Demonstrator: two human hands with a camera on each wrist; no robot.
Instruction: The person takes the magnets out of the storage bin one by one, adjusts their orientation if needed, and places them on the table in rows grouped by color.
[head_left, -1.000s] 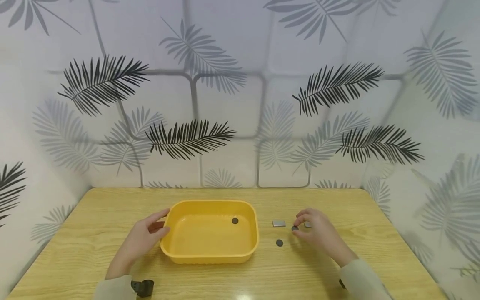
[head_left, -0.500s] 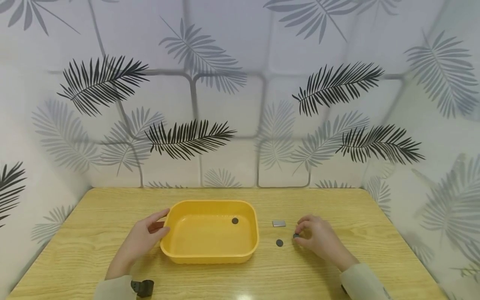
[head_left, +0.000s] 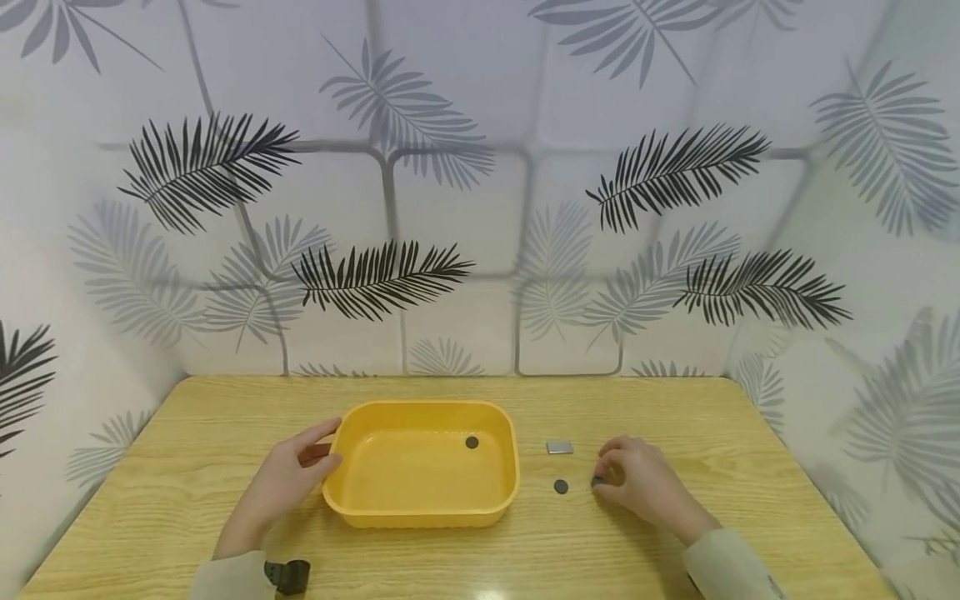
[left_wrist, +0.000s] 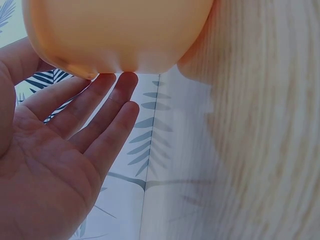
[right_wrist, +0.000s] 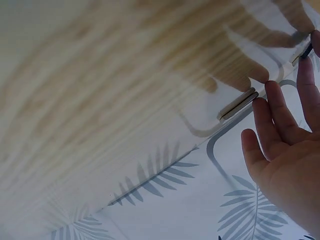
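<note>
A yellow plastic tray [head_left: 420,518] stands on the table. My left hand [head_left: 288,479] holds its left side, thumb over the rim; in the left wrist view, straight fingers [left_wrist: 129,82] touch the outer wall. My right hand [head_left: 648,487] pinches a small dark round disc [head_left: 597,481] between thumb and fingertips, low over the table. Another dark disc [head_left: 561,486] lies to its left, and a third dark disc [head_left: 472,442] is inside the tray. A small silver rectangular plate [head_left: 559,447] lies behind them. In the right wrist view a thin metal bar [right_wrist: 239,106] lies by my fingertips.
The wooden table [head_left: 615,550] runs back to a wall [head_left: 480,208] with a leaf pattern, which also closes in both sides. A black wrist device [head_left: 291,575] sits by my left sleeve.
My right hand has come slightly nearer the table's front with the disc in its fingers, covering the second silver piece that showed earlier. The left hand and tray have not moved.
</note>
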